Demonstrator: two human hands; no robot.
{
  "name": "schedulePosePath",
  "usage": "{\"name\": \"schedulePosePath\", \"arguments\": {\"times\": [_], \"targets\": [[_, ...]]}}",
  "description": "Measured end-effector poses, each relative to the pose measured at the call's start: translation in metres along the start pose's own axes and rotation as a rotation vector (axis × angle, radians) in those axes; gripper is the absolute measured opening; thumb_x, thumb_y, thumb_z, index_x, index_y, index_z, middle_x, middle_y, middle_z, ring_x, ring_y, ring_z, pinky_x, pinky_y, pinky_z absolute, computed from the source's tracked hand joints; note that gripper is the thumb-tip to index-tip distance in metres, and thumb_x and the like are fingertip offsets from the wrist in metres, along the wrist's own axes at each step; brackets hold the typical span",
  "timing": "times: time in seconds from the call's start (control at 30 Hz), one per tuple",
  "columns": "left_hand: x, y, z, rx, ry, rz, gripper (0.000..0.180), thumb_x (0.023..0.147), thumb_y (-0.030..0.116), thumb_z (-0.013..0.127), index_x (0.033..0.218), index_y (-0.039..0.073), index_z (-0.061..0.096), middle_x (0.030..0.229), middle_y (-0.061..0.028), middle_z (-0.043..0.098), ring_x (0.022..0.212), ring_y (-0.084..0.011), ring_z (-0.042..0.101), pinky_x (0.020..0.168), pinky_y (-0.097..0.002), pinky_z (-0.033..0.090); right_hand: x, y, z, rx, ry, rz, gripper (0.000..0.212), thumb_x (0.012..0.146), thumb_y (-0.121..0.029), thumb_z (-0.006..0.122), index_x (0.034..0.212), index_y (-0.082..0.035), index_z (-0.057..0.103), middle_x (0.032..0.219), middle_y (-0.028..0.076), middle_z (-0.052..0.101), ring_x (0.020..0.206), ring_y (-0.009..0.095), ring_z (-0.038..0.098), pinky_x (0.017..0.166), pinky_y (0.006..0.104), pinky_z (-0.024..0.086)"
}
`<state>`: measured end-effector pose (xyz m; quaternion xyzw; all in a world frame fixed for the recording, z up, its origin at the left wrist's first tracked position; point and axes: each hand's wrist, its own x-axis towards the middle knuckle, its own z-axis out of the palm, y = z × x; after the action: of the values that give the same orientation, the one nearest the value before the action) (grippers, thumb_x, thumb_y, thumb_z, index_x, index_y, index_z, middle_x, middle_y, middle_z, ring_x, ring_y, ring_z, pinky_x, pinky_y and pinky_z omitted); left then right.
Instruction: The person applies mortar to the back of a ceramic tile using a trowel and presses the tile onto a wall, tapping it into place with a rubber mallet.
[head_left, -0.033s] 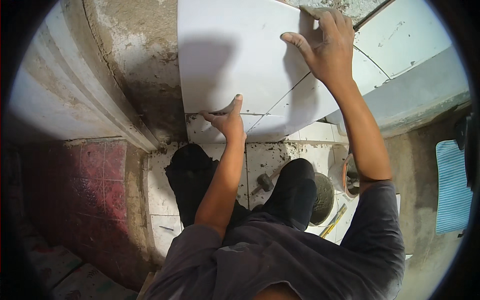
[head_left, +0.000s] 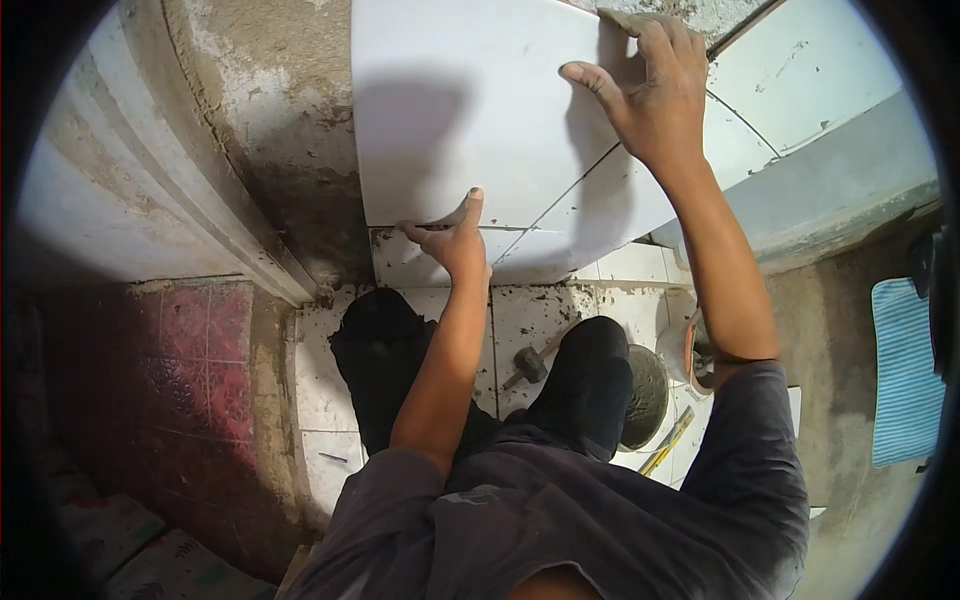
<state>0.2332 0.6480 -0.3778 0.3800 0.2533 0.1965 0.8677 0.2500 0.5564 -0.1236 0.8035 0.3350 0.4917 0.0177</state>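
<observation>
A large white tile (head_left: pixel 440 130) lies in front of me, its near edge along a joint above a lower white tiled face. My left hand (head_left: pixel 455 240) holds this near edge, thumb up on the glossy surface and the other fingers at the joint, partly hidden. At the tile's far right corner, my right hand (head_left: pixel 660 95) has its fingers hooked over the edge, with the thumb stretched over the tile's top. More white tiles (head_left: pixel 700 150) adjoin it on the right. Bare, stained cement (head_left: pixel 300 130) borders its left side.
Between my knees a mallet (head_left: pixel 530 364) lies on the dirty white floor tiles (head_left: pixel 335 415). To the right are a round container of grey mortar (head_left: pixel 645 400), a bucket (head_left: pixel 676 350) and a yellow bar-shaped tool (head_left: pixel 668 445). A blue striped cloth (head_left: pixel 905 370) is farther right; red tiles (head_left: pixel 200 370) are left.
</observation>
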Motion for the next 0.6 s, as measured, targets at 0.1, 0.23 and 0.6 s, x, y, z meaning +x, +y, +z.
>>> {"name": "schedulePosePath", "arguments": {"times": [0.1,0.23,0.6], "targets": [[0.001,-0.001,0.000,0.031,-0.007,-0.022,0.120,0.069,0.010,0.078,0.143,-0.004,-0.016,0.144,-0.0232,0.021,0.135,-0.0306,0.027,0.113,-0.0382,0.023,-0.008,0.000,0.011,0.028,0.074,0.025,0.055,0.067,-0.029,0.080,0.110,-0.005,0.055,0.099,0.015,0.052,0.092,0.033,0.048,0.082,0.0442,0.039],[0.001,0.000,0.000,0.019,-0.003,-0.026,0.120,0.070,0.011,0.078,0.143,-0.004,-0.017,0.145,-0.0233,0.018,0.135,-0.0313,0.026,0.113,-0.0383,0.022,-0.015,0.005,0.019,0.071,0.110,0.064,0.057,0.068,-0.030,0.080,0.114,-0.006,0.056,0.102,0.015,0.052,0.096,0.032,0.048,0.085,0.0440,0.037],[0.005,-0.006,-0.002,0.090,0.001,-0.001,0.117,0.072,0.014,0.079,0.144,-0.001,-0.012,0.143,-0.0225,0.025,0.132,-0.0299,0.031,0.109,-0.0375,0.030,-0.019,0.009,0.037,0.068,0.322,0.062,0.057,0.061,-0.044,0.081,0.105,-0.012,0.064,0.094,0.008,0.055,0.092,0.026,0.051,0.081,0.0421,0.037]]}}
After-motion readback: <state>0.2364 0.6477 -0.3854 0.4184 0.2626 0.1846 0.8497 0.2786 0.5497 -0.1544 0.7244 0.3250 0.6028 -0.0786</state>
